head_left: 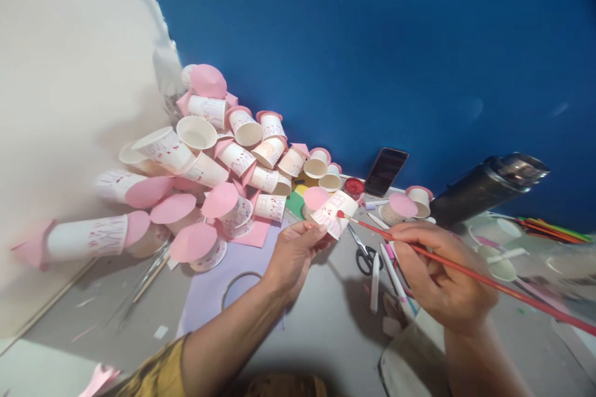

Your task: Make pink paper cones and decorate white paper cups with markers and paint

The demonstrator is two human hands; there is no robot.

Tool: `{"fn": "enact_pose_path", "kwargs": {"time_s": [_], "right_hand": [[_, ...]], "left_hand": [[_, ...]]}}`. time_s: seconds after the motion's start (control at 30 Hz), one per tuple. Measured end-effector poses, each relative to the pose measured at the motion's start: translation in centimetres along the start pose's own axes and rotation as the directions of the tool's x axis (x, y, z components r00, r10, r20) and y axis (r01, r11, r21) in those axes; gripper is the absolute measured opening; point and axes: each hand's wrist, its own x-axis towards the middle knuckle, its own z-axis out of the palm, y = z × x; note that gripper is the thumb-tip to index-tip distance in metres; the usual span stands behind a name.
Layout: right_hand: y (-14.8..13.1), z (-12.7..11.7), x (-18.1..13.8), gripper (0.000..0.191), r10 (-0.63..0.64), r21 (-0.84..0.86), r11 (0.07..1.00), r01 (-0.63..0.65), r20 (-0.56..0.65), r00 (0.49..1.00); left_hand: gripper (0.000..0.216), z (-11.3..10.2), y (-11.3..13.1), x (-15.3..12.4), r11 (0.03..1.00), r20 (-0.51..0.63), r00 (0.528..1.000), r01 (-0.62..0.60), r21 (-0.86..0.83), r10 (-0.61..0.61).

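Note:
Between the fingers and thumb of my left hand (pixel 298 254) is a white paper cup (pixel 334 214), tilted, with a pale pink window and red and lilac marks on its side. My right hand (pixel 440 273) grips a long red paintbrush (pixel 447 262). Its red-loaded tip touches the side of the cup or is just over it; I cannot tell which. Behind the cup stands a small pot of red paint (pixel 354 187). Below it, black-handled scissors (pixel 367 257) lie on the table next to several white markers (pixel 393 273).
Many decorated paper cups with pink paper tops (pixel 223 201) are piled at the left. Lilac paper (pixel 205 291) lies under my left forearm. A phone (pixel 386 170) leans against the blue wall, left of a dark flask (pixel 484 189). Clear plastic cups (pixel 498 232) stand at the right.

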Motion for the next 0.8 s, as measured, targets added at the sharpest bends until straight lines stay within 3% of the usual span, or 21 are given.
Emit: {"fn": "enact_pose_path", "kwargs": {"time_s": [0.27, 0.43, 0.63, 0.8], "right_hand": [[-0.04, -0.15, 0.21, 0.014, -0.028, -0.023, 0.999, 0.029, 0.053, 0.998], [0.07, -0.2, 0.07, 0.016, 0.0, -0.041, 0.999, 0.0, -0.006, 1.0], [-0.07, -0.36, 0.33, 0.017, -0.032, -0.016, 0.999, 0.033, 0.054, 0.998], [-0.19, -0.23, 0.32, 0.018, -0.013, -0.013, 1.0, 0.013, -0.007, 1.0]], "left_hand": [[0.032, 0.1, 0.12, -0.19, 0.999, -0.016, 1.0, 0.027, -0.035, -0.027], [0.032, 0.19, 0.08, -0.16, 0.998, -0.02, 0.999, 0.035, -0.045, -0.036], [0.031, 0.18, 0.12, -0.2, 0.999, -0.016, 0.999, 0.031, -0.038, -0.031], [0.031, 0.12, -0.1, -0.14, 1.0, -0.011, 1.0, -0.005, 0.014, 0.005]]}}
